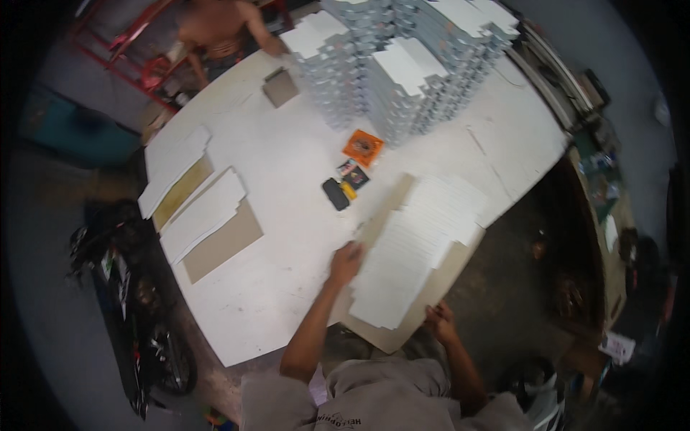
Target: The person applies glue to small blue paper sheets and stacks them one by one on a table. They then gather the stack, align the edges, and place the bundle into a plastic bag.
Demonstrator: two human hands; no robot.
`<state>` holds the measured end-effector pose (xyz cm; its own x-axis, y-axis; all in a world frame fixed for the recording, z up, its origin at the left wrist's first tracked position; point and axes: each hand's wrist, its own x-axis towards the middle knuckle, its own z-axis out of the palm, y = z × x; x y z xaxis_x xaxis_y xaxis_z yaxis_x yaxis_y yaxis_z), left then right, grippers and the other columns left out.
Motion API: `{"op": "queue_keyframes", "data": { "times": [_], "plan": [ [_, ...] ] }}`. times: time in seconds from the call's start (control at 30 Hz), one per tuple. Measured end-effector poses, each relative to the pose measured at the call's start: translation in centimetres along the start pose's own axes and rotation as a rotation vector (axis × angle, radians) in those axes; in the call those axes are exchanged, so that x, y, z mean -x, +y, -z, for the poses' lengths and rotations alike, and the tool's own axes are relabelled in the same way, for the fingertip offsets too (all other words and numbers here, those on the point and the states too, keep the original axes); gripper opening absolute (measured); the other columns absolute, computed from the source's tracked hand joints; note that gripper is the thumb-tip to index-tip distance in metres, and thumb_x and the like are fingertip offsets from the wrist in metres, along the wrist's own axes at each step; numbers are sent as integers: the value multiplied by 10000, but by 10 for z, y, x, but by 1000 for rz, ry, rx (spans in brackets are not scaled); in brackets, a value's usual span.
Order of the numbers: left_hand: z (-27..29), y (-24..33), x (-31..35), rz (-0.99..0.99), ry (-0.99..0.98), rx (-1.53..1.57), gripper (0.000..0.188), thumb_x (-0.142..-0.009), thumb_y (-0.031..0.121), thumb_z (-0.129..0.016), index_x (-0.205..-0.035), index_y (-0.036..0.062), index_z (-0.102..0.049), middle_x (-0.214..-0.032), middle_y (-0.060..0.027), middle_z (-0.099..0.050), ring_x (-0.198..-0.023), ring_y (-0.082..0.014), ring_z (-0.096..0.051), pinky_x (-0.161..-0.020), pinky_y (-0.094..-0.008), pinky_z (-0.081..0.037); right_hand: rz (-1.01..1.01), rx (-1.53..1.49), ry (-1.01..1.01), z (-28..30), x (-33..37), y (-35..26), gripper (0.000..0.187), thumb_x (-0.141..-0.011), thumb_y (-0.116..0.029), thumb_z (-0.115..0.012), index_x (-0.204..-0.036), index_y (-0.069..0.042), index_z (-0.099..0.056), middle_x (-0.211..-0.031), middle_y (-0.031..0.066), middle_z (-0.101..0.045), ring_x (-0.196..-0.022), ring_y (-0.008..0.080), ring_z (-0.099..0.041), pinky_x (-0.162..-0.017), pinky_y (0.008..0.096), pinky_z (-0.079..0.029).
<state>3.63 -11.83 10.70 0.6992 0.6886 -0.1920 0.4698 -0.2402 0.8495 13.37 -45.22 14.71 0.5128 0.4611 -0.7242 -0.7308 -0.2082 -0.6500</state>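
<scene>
The left hand [346, 260] lay flat with fingers pressed on the edge of the fanned stack of white paper sheets [420, 248] in the lower centre. The right hand [440, 321] gripped the brown cardboard sheet [402, 327] under this stack, at its lower edge. A black phone [335, 194] lay near, above the left hand.

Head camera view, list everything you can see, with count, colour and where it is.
Table: one, white, centre.
Stacked boxes: many, grey and white, far end of table.
Fanned white sheets: one spread, on a brown board at the near right edge.
Sheet piles on brown boards: two, white, table's left side.
Brown pad: one, far side.
Orange packet: one, table centre.
Black case: one, beside small dark and yellow items.
Motorbike: one, black, floor at left.
Another person: one, far end.
Left hand: on the sheets' left edge.
Right hand: at the board's near edge.
</scene>
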Motion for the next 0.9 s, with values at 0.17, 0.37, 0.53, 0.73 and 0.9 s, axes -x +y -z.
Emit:
{"op": "queue_keyframes", "data": {
  "times": [0.17, 0.37, 0.53, 0.73, 0.9],
  "plan": [
    [-94, 50, -88, -133, -155, -182, 528, -980, 430, -656, -1239, -30, -661, -1163, -250, -656, -1125, -420, -607, -973, -486, -505, 230, -197, 73, 46, -32, -4, 385, -1021, -148, -650, -1374, -50, -533, -1064, 71, -699, -946, 191, -709, -758, 373, -634],
    [-167, 81, -137, -230, -183, -335, 503, -952, 362, -701, -1304, 7, -644, -1261, -232, -606, -1188, -402, -543, -1033, -538, -434, 149, -236, 271, 89, -86, -34, 304, -1030, -144, -643, -1315, -63, -573, -1004, 8, -690, -854, 135, -697, -726, 342, -628],
    [-135, 103, -131, -377, -50, -259, 496, -923, 288, -751, -1317, 12, -628, -1275, -228, -608, -1212, -396, -545, -1034, -530, -431, 122, -171, 287, 97, -107, -65, 333, -1038, -153, -620, -1346, -36, -574, -1188, 53, -712, -1037, 182, -686, -794, 359, -593],
    [-63, 41, -84, -324, 76, -285, 432, -928, 239, -755, -1238, -39, -642, -1202, -232, -654, -1156, -407, -581, -1047, -501, -425, 147, -49, 272, 90, -128, -98, 283, -1044, -141, -602, -1308, -39, -588, -1187, 66, -706, -1021, 189, -694, -783, 374, -601],
    [-18, -16, -19, -145, 145, -294, 428, -929, 247, -764, -1228, -39, -651, -1198, -225, -655, -1157, -389, -583, -1040, -481, -429, 60, -179, 308, 81, -125, -78, 223, -1046, -185, -623, -1235, -67, -602, -1082, 20, -688, -903, 166, -691, -721, 351, -566]
  ]
}}
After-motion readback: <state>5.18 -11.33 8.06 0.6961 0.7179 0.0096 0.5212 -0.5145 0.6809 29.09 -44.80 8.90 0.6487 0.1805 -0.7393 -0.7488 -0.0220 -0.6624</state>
